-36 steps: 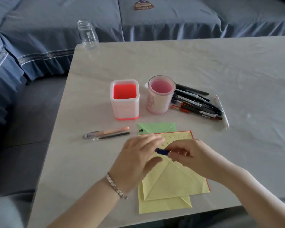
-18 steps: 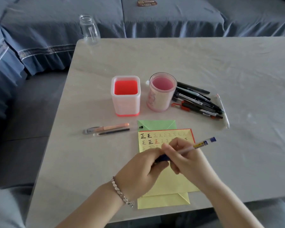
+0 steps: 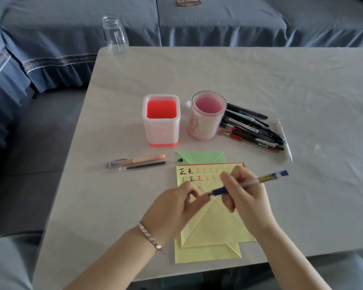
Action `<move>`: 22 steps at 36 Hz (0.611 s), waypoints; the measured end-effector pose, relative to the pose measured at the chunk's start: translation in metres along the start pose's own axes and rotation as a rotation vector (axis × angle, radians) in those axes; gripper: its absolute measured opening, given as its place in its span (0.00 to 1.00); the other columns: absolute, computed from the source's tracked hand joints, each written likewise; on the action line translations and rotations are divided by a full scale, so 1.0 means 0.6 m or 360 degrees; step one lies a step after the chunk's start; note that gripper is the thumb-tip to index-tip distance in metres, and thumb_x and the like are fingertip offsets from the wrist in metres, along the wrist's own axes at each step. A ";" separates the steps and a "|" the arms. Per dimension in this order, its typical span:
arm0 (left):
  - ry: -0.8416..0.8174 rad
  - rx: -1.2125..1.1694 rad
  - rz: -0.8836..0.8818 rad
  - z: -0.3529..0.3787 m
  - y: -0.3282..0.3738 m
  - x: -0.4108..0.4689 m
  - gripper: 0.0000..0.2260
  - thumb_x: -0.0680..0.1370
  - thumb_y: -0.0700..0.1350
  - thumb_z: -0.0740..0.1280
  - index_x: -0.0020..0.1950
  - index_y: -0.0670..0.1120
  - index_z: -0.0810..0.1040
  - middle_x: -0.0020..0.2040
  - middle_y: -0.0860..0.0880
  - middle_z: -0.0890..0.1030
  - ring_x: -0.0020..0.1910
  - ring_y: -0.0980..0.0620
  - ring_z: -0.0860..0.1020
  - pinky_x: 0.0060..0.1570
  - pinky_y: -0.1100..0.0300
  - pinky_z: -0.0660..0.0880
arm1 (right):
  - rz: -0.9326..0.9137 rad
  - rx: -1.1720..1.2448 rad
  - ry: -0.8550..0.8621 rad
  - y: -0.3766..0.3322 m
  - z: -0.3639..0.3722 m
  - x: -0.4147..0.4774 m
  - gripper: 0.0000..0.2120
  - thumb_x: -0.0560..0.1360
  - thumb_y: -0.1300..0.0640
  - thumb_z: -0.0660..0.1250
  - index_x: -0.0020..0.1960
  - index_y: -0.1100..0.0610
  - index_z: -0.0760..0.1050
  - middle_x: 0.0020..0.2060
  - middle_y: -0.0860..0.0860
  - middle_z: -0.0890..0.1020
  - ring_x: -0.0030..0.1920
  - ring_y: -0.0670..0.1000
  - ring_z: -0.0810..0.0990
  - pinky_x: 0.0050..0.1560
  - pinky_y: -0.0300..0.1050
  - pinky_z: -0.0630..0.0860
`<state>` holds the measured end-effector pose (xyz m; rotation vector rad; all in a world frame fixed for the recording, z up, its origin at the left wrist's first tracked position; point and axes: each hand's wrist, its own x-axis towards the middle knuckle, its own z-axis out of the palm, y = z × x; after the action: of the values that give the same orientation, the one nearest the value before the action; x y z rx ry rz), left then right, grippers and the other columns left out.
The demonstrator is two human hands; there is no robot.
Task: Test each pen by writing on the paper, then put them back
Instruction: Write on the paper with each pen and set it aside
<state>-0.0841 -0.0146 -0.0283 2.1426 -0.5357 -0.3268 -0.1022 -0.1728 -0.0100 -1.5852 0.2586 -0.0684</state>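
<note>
Gripping a blue pen (image 3: 249, 182) between thumb and fingers, the right hand (image 3: 245, 204) holds it slanted above the yellow paper (image 3: 214, 227), with its tip toward the left hand (image 3: 174, 212) and its blue end raised to the right. The left hand's fingers are curled, thumb and forefinger drawn together right at the pen's tip; I cannot tell whether they pinch anything.

The paper lies at the near edge of the tabletop (image 3: 260, 80), with rows of written characters along its top, mostly black and one red. Beyond it two holders stand side by side. The square white holder (image 3: 161, 126) shows only its red-orange bottom inside, and the round pink cup (image 3: 205, 126) shows only its pink bottom.

A heap of dark pens (image 3: 254, 131) lies against the cup's right side, with a white pen (image 3: 283, 141) just past them. Left of the paper an orange pen (image 3: 143, 159) and a thin black pen (image 3: 145, 165) lie side by side. A clear glass jar (image 3: 115, 35) stands at the far left corner.
</note>
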 end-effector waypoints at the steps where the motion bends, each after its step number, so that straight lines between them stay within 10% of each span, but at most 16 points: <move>1: 0.0089 0.0064 -0.0096 0.001 -0.008 0.003 0.17 0.71 0.65 0.56 0.37 0.51 0.68 0.25 0.55 0.66 0.24 0.57 0.66 0.27 0.66 0.64 | -0.0032 -0.0012 0.0112 0.004 -0.007 0.005 0.15 0.77 0.64 0.60 0.32 0.60 0.64 0.18 0.51 0.67 0.18 0.46 0.63 0.22 0.34 0.61; 7: 0.0498 0.0449 0.0024 0.027 -0.064 0.005 0.19 0.71 0.49 0.70 0.36 0.50 0.59 0.33 0.59 0.63 0.29 0.60 0.63 0.29 0.70 0.65 | 0.0025 -0.0197 0.0281 0.040 -0.037 0.025 0.10 0.79 0.62 0.58 0.42 0.58 0.75 0.28 0.53 0.79 0.28 0.48 0.76 0.30 0.37 0.72; 11: 0.0456 0.0585 0.0238 0.050 -0.085 0.003 0.14 0.70 0.57 0.62 0.43 0.49 0.61 0.53 0.44 0.77 0.57 0.50 0.71 0.59 0.62 0.64 | 0.0137 -0.0151 0.0317 0.058 -0.034 0.037 0.10 0.78 0.61 0.59 0.42 0.58 0.76 0.33 0.54 0.82 0.34 0.50 0.81 0.34 0.38 0.78; 22: 0.0200 0.0598 0.0166 0.065 -0.098 0.010 0.15 0.71 0.61 0.64 0.45 0.52 0.65 0.72 0.55 0.60 0.73 0.59 0.52 0.71 0.56 0.43 | 0.0036 -0.0318 0.0596 0.087 0.022 0.062 0.20 0.71 0.54 0.71 0.25 0.56 0.66 0.14 0.46 0.69 0.17 0.44 0.66 0.21 0.35 0.64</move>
<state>-0.0800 -0.0143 -0.0988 2.4637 -0.6752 -0.0320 -0.0696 -0.1683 -0.0665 -1.7617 0.5903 -0.3325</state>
